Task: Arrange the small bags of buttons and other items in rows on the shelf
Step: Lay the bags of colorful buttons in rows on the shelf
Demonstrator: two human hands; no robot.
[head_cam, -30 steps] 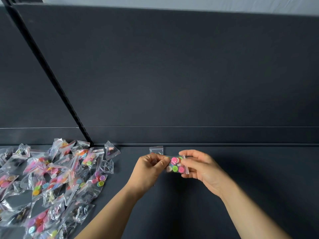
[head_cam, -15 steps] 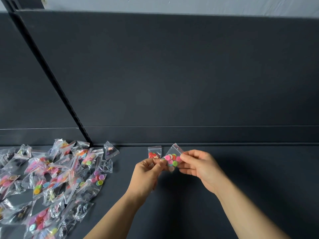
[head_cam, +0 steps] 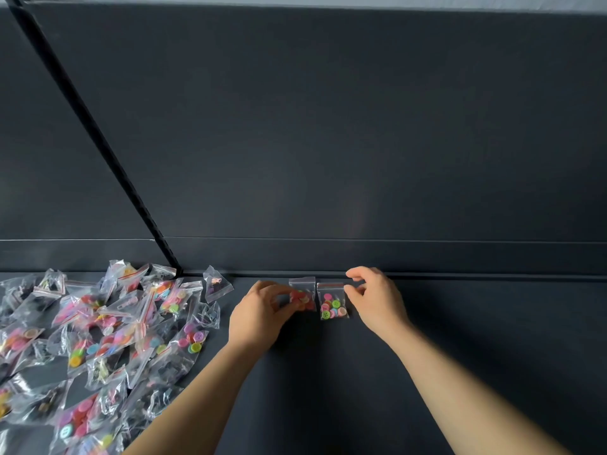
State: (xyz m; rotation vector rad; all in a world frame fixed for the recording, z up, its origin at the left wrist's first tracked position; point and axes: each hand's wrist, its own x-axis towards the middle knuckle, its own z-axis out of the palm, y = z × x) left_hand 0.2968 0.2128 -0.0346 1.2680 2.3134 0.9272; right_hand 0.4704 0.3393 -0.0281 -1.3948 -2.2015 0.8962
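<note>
Two small clear bags lie side by side near the back of the dark shelf (head_cam: 328,389). The left one holds red buttons (head_cam: 303,296), and my left hand (head_cam: 262,311) pinches its lower left side with curled fingers. The right one holds mixed-colour buttons (head_cam: 332,305) and lies flat with its red zip strip toward the back. My right hand (head_cam: 376,298) hovers at its right edge, fingers loosely curled, thumb tip about touching the bag's top corner.
A loose pile of several button bags (head_cam: 98,339) covers the shelf's left part. One small bag (head_cam: 216,284) lies apart at the pile's back right. A raised back lip (head_cam: 427,257) and a slanted black upright (head_cam: 98,126) bound the space.
The mixed-colour bag, held between both hands earlier, now lies on the shelf to the right of the red-button bag. My right hand has let go of it, and my left hand has moved to the red-button bag.
</note>
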